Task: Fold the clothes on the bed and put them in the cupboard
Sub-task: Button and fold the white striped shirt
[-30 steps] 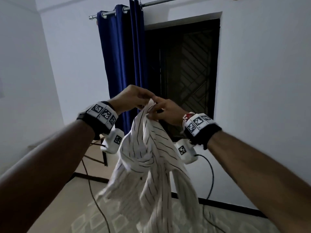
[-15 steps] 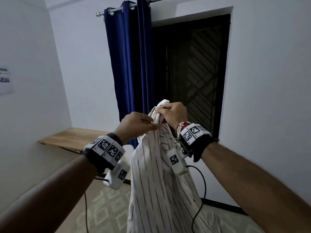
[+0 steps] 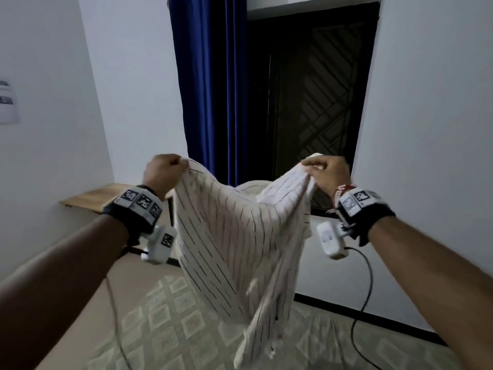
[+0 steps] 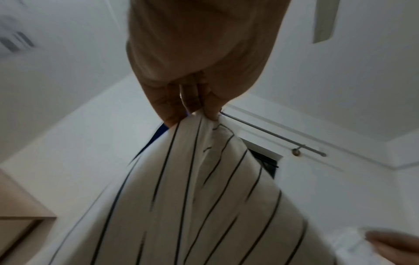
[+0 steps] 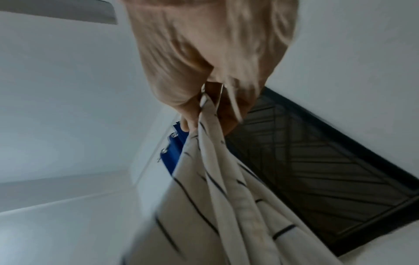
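A white shirt with thin dark stripes (image 3: 234,236) hangs in the air in front of me, spread between both hands. My left hand (image 3: 165,169) pinches its upper left corner, seen close in the left wrist view where the left hand (image 4: 195,100) grips the shirt (image 4: 192,197). My right hand (image 3: 324,169) grips the upper right corner; in the right wrist view the right hand (image 5: 204,100) holds bunched shirt cloth (image 5: 226,197). The shirt's lower part dangles over the bed (image 3: 160,329). No cupboard is in view.
A blue curtain (image 3: 210,84) hangs beside a dark grilled window (image 3: 312,97) straight ahead. A wooden shelf (image 3: 93,197) sticks out of the left wall. Black cables (image 3: 360,303) trail from the wrist cameras over the patterned bed cover.
My hands were together at the shirt's top; they have pulled apart, left going left and right going right, and the shirt is now spread wide between them.
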